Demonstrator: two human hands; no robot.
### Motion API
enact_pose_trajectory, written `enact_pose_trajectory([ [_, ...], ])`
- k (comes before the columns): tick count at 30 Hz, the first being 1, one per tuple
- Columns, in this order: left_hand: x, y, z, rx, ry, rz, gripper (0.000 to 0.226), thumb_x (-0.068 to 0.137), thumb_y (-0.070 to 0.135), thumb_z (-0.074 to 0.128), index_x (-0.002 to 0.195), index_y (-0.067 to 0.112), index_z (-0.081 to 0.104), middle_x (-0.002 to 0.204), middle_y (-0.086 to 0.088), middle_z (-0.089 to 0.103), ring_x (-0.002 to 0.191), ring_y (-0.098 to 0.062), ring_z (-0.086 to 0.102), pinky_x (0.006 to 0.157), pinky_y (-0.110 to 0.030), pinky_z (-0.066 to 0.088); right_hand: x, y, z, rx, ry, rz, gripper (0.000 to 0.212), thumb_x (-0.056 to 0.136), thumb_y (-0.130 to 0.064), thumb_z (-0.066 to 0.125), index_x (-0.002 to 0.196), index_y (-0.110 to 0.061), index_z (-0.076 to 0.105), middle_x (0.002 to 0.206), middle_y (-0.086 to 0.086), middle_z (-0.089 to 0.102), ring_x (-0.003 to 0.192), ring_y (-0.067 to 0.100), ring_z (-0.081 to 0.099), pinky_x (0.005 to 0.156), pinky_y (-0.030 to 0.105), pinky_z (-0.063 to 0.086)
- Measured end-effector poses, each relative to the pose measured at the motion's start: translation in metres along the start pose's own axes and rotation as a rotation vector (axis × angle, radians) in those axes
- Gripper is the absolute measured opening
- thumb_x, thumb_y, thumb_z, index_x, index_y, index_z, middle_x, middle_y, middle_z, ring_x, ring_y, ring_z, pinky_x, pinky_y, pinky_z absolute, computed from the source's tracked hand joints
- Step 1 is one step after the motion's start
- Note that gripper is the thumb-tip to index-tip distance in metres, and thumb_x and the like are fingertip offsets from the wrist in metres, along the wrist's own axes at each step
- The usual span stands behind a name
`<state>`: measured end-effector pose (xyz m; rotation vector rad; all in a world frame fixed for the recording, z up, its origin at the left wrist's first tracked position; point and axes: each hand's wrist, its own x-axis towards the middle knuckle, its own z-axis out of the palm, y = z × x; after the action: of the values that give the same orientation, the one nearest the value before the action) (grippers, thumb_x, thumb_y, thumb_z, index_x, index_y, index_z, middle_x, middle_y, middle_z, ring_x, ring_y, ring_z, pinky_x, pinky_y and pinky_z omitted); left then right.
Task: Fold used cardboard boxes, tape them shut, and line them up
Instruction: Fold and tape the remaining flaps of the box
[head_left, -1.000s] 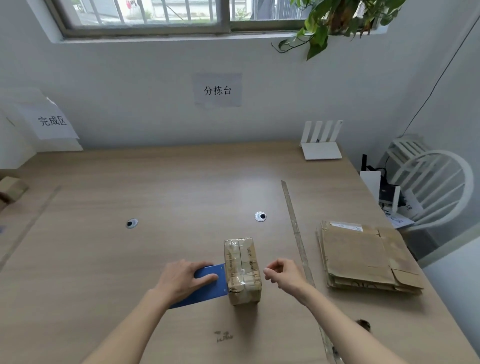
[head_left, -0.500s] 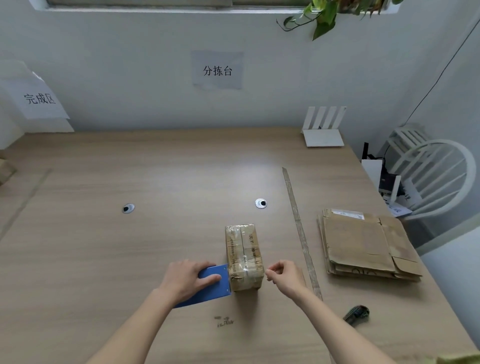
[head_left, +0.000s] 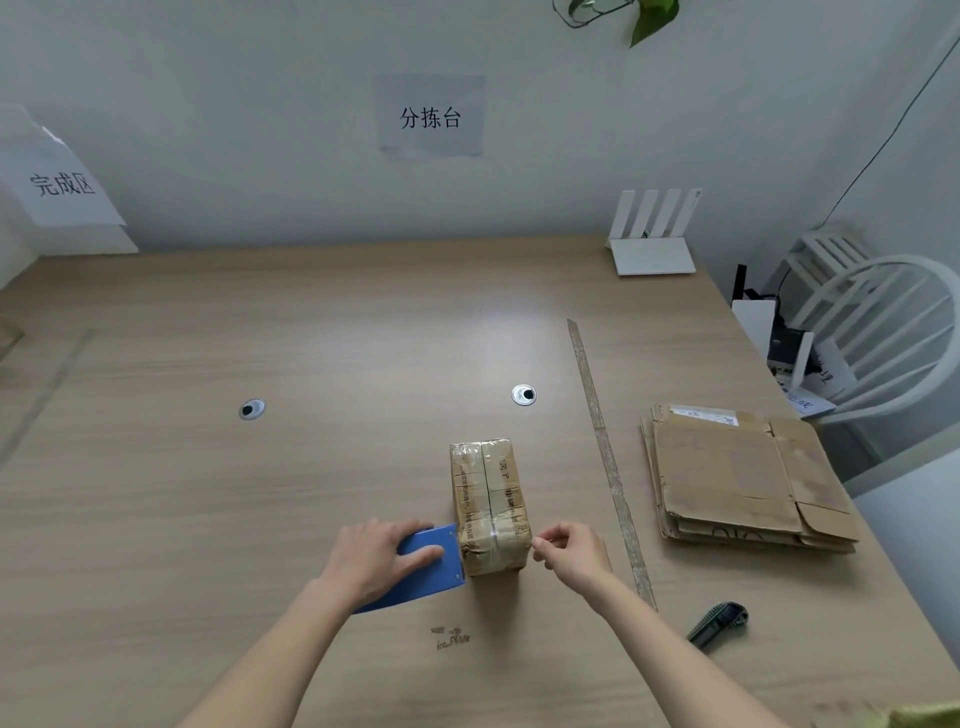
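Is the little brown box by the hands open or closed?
Closed. The small box has its top flaps down flat, with shiny clear tape running along the middle seam and wrapped around its near end.

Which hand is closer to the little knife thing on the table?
Right. The right hand pinches beside the taped box, up-left of the utility knife; the left hand lies beyond the box.

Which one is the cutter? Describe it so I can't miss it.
Start at the stack of flattened cardboard on the table's right side. Come toward the near edge: the utility knife lies alone there, small, dark and slim, unlike anything brown around it.
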<state>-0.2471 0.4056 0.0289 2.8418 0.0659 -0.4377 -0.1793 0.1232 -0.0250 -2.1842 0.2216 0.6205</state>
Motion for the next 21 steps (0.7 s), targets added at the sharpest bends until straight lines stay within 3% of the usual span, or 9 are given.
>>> enact_pose_trajectory([
  [3, 0.000, 0.000, 0.001, -0.058, -0.017, 0.004, 0.050, 0.090, 0.075, 0.040, 0.133, 0.053, 0.053, 0.110, 0.019, 0.070, 0.083, -0.005, 0.059, 0.065, -0.023, 0.040, 0.004, 0.003, 0.000, 0.020, -0.018, -0.017, 0.005, 0.089, -0.029, 0.073, 0.089, -0.025, 0.075, 0.077, -0.005, 0.077, 0.070, 0.012, 0.070, 0.082, 0.042, 0.059],
  [5, 0.000, -0.002, 0.003, -0.102, -0.047, -0.001, 0.049, 0.089, 0.075, 0.042, 0.132, 0.055, 0.053, 0.110, 0.020, 0.069, 0.085, -0.005, 0.059, 0.066, -0.023, 0.040, 0.005, 0.011, -0.002, -0.141, -0.055, -0.001, 0.032, 0.089, -0.045, 0.066, 0.119, -0.036, 0.070, 0.100, -0.005, 0.077, 0.098, 0.019, 0.070, 0.092, 0.036, 0.054],
  [6, 0.000, -0.004, 0.003, -0.112, -0.057, 0.000, 0.048, 0.089, 0.075, 0.043, 0.132, 0.055, 0.053, 0.111, 0.020, 0.069, 0.086, -0.005, 0.059, 0.067, -0.023, 0.041, 0.003, 0.017, -0.004, -0.266, -0.090, 0.027, 0.047, 0.089, -0.050, 0.061, 0.135, -0.042, 0.059, 0.116, -0.004, 0.073, 0.114, 0.023, 0.065, 0.097, 0.035, 0.049],
  [8, 0.000, -0.006, 0.004, -0.124, -0.066, 0.000, 0.046, 0.088, 0.075, 0.045, 0.129, 0.058, 0.053, 0.111, 0.021, 0.069, 0.086, -0.005, 0.059, 0.069, -0.023, 0.043, 0.000, 0.029, -0.004, -0.405, -0.091, 0.065, 0.056, 0.094, -0.046, 0.053, 0.149, -0.042, 0.042, 0.136, -0.002, 0.063, 0.129, 0.028, 0.055, 0.102, 0.037, 0.044],
  [12, 0.000, -0.011, 0.006, -0.180, -0.067, -0.014, 0.031, 0.086, 0.077, 0.043, 0.115, 0.071, 0.050, 0.101, 0.024, 0.068, 0.083, -0.005, 0.061, 0.068, -0.022, 0.045, -0.012, 0.012, 0.002, -0.354, 0.228, -0.194, 0.042, 0.104, -0.028, 0.044, 0.145, -0.023, 0.049, 0.145, -0.001, 0.054, 0.130, 0.022, 0.052, 0.102, 0.036, 0.045],
  [14, -0.001, -0.012, 0.005, -0.190, -0.054, -0.012, 0.034, 0.085, 0.078, 0.043, 0.117, 0.070, 0.051, 0.100, 0.025, 0.068, 0.081, -0.004, 0.061, 0.066, -0.020, 0.044, -0.015, -0.016, 0.010, -0.353, 0.275, -0.410, 0.043, 0.105, -0.030, 0.043, 0.146, -0.020, 0.048, 0.150, -0.002, 0.049, 0.136, 0.018, 0.047, 0.111, 0.033, 0.040],
  [17, -0.002, -0.012, 0.002, -0.194, -0.042, -0.017, 0.022, 0.086, 0.075, 0.045, 0.107, 0.072, 0.050, 0.097, 0.028, 0.066, 0.083, -0.004, 0.060, 0.068, -0.019, 0.044, -0.015, -0.053, 0.032, -0.523, 0.123, -0.713, 0.056, 0.103, -0.044, 0.028, 0.153, -0.023, 0.039, 0.162, -0.005, 0.032, 0.151, 0.016, 0.026, 0.125, 0.031, 0.013],
  [19, -0.004, -0.014, -0.002, -0.190, -0.027, -0.030, 0.018, 0.088, 0.073, 0.047, 0.106, 0.072, 0.050, 0.092, 0.030, 0.063, 0.083, -0.004, 0.059, 0.067, -0.016, 0.041, -0.008, -0.055, 0.049, -0.641, -0.012, -0.737, 0.064, 0.101, -0.053, 0.019, 0.160, -0.027, 0.023, 0.168, -0.009, 0.012, 0.156, 0.014, 0.007, 0.124, 0.033, -0.004],
  [21, -0.006, -0.017, -0.005, -0.177, -0.003, -0.035, 0.030, 0.088, 0.073, 0.047, 0.117, 0.067, 0.054, 0.089, 0.031, 0.060, 0.080, -0.004, 0.057, 0.064, -0.014, 0.037, 0.001, -0.043, 0.063, -0.717, -0.043, -0.688, 0.064, 0.104, -0.057, 0.019, 0.162, -0.031, 0.010, 0.169, -0.013, -0.003, 0.156, 0.012, -0.002, 0.121, 0.034, -0.008],
])
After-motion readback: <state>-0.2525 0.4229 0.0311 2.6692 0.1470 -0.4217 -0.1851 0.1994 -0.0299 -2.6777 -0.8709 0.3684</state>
